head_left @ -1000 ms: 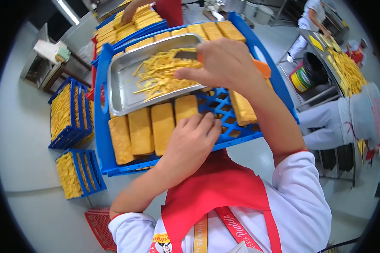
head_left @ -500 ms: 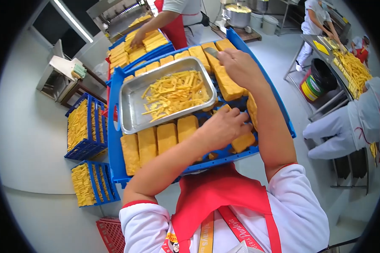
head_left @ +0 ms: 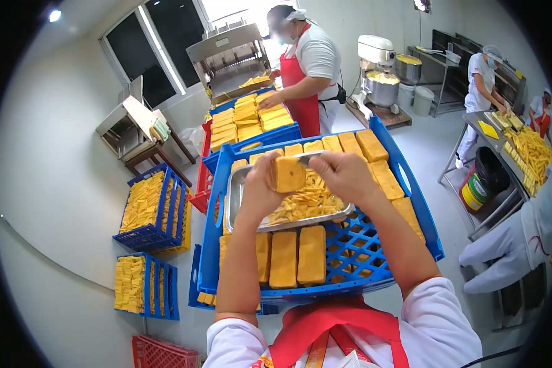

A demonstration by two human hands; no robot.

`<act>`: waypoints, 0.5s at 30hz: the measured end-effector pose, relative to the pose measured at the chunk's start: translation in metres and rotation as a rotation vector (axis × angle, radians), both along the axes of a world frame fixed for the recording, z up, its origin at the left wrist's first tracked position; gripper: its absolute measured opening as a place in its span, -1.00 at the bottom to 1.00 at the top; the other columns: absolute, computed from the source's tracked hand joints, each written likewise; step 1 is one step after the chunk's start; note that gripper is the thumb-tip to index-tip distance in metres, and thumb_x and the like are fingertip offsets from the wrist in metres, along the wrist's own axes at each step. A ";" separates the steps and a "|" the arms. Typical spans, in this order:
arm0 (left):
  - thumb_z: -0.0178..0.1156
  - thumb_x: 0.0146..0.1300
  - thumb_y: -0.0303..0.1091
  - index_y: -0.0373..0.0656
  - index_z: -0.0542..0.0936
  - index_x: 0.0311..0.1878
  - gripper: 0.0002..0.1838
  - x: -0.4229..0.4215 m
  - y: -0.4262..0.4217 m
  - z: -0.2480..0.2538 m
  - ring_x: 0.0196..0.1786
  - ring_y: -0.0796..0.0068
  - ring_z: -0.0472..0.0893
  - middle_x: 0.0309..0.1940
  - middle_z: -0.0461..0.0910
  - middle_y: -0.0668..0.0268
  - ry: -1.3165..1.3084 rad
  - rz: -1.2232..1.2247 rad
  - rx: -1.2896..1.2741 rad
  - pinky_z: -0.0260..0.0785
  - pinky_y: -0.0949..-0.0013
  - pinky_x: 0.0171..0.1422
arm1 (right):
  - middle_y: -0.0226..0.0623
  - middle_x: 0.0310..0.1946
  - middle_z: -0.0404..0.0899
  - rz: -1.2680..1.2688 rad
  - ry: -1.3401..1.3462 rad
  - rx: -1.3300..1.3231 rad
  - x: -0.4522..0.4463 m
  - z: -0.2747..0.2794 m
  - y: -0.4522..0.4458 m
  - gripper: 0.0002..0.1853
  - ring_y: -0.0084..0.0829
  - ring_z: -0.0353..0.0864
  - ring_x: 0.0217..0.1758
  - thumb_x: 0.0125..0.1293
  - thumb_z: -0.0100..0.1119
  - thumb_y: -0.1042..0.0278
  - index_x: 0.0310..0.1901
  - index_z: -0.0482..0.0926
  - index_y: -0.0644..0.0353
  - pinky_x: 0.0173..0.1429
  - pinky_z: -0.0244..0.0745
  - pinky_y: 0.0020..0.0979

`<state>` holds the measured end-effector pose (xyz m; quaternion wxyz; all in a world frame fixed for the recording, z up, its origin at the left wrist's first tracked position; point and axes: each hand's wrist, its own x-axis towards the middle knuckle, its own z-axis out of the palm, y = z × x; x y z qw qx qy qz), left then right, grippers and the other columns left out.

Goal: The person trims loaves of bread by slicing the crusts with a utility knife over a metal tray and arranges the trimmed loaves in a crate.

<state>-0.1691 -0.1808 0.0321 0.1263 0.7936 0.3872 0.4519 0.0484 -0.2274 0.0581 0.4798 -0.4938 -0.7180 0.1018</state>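
Note:
My left hand [head_left: 260, 187] holds up a yellow-orange loaf [head_left: 290, 174], its end turned toward me, above a metal tray [head_left: 236, 190] of thin yellow trimmings [head_left: 310, 199]. Close to the loaf's right side, my right hand [head_left: 340, 175] is closed around a knife; its blade [head_left: 306, 158] lies at the loaf's upper edge and the handle is hidden in my fingers. The tray rests in a blue crate [head_left: 432, 236] holding several more loaves. Some stand along the back and right, others lie in front of the tray [head_left: 311, 254].
A co-worker [head_left: 306, 73] handles loaves in another crate [head_left: 276, 136] behind mine. Stacked blue crates [head_left: 165, 205] stand at left. A mixer [head_left: 377, 61] is at the back. Other people work at a table [head_left: 472, 119] on the right, with a bucket [head_left: 475, 190] beneath.
My left hand has lifted a loaf from the crate's front right to above the tray. My right hand has brought the knife back left to it. The view has tilted up.

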 end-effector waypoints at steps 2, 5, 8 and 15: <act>0.69 -0.23 -0.41 -0.16 0.50 0.23 -0.15 -0.002 0.000 -0.002 0.15 0.13 0.67 0.04 0.65 0.11 0.001 -0.030 -0.016 0.50 0.19 0.28 | -0.03 -0.46 0.62 -0.008 -0.082 0.041 -0.006 -0.015 0.008 -0.53 0.06 0.65 -0.32 0.45 0.13 -0.07 -0.41 0.61 0.20 -0.27 0.49 0.00; 0.69 -0.26 -0.42 -0.20 0.51 0.21 -0.15 -0.001 -0.006 -0.008 0.15 0.13 0.67 0.04 0.65 0.12 -0.026 -0.074 -0.062 0.51 0.18 0.32 | -0.10 -0.53 0.59 -0.013 -0.159 0.081 -0.012 -0.026 0.006 -0.51 0.03 0.64 -0.40 0.46 0.13 -0.05 -0.51 0.53 0.18 -0.34 0.47 -0.01; 0.66 -0.23 -0.44 -0.19 0.52 0.17 -0.21 0.001 -0.010 -0.008 0.14 0.11 0.67 0.04 0.66 0.13 -0.030 -0.069 -0.069 0.52 0.19 0.29 | -0.08 -0.56 0.51 0.002 -0.151 0.125 -0.013 -0.028 0.008 -0.48 0.04 0.57 -0.45 0.52 0.07 -0.06 -0.50 0.51 0.20 -0.36 0.43 -0.09; 0.63 -0.18 -0.42 -0.17 0.55 0.13 -0.28 0.001 -0.008 -0.009 0.09 0.04 0.67 0.01 0.66 0.12 0.008 -0.026 0.005 0.52 0.18 0.17 | -0.12 -0.49 0.64 0.042 -0.267 0.015 -0.015 -0.035 0.006 -0.46 -0.03 0.67 -0.36 0.52 -0.02 -0.14 -0.45 0.57 0.15 -0.29 0.52 -0.02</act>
